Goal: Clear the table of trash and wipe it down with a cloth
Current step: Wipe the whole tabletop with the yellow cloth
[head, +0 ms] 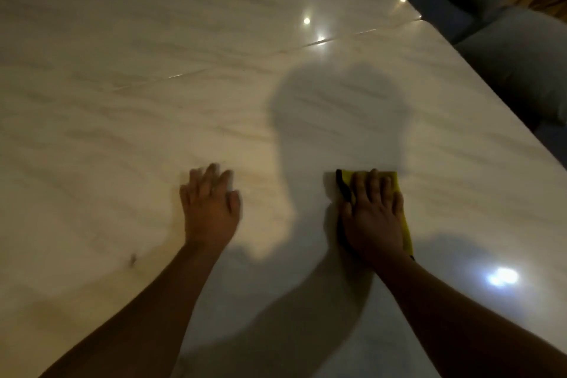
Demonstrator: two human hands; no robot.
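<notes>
Wiping stage: right hand (372, 218) pressed flat, fingers spread, on the yellow cloth (387, 176).

Cloth lies directly under that palm on the table (153, 55), its long axis running away from the person along the forearm. Left hand (210, 209) rests open and empty, well apart to the left. Tabletop is glossy, marble-patterned and seamed; a small dark speck (133, 259) sits nearer the left hand.

No text, label, brand, number or sign can be read anywhere in this view. The pale marbled counter (214, 86) carries only veining, glare spots and shadows, and the yellow cloth (399, 193) shows no legible print or tag; its dark edge is too blurred to make out any lettering.
</notes>
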